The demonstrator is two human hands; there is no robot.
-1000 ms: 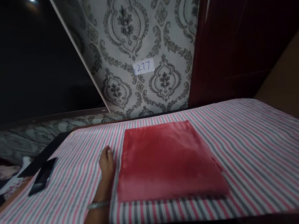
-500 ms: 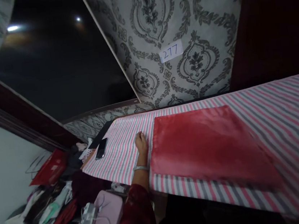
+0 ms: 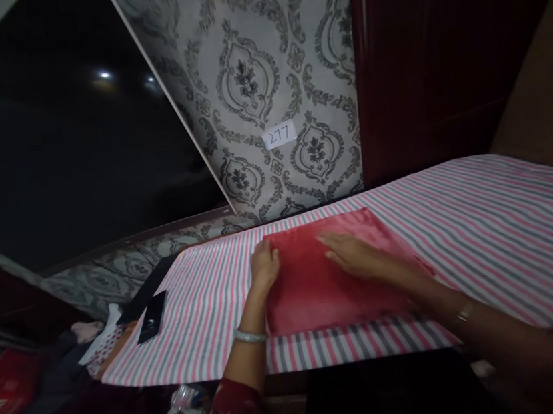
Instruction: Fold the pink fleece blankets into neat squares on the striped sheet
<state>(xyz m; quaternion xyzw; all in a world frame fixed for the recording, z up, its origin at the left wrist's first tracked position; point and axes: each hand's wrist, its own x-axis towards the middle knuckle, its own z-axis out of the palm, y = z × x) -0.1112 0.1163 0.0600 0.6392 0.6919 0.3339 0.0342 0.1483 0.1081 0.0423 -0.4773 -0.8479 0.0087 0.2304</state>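
Note:
A red plush cloth (image 3: 307, 290), roughly rectangular and spread flat, lies on a striped sheet (image 3: 207, 303). At its left edge, toward the far corner, my left hand (image 3: 264, 265) is closed with curled fingers on the edge; the fingertips are partly hidden. A pale bangle (image 3: 250, 335) circles that wrist. My right hand (image 3: 350, 255) lies flat over the upper middle of the cloth, fingers stretched out and pointing left. The right forearm covers part of the cloth's right side.
A black phone (image 3: 152, 317) rests on the sheet at the left. Behind stand a large dark screen (image 3: 77, 144) and a patterned wall bearing a label (image 3: 280, 135) reading 277. Clothes and a red bag (image 3: 6, 388) are piled at the lower left.
My right hand has come into view and onto the cloth. My left hand has moved from the sheet beside the cloth to its left edge. The view has shifted right.

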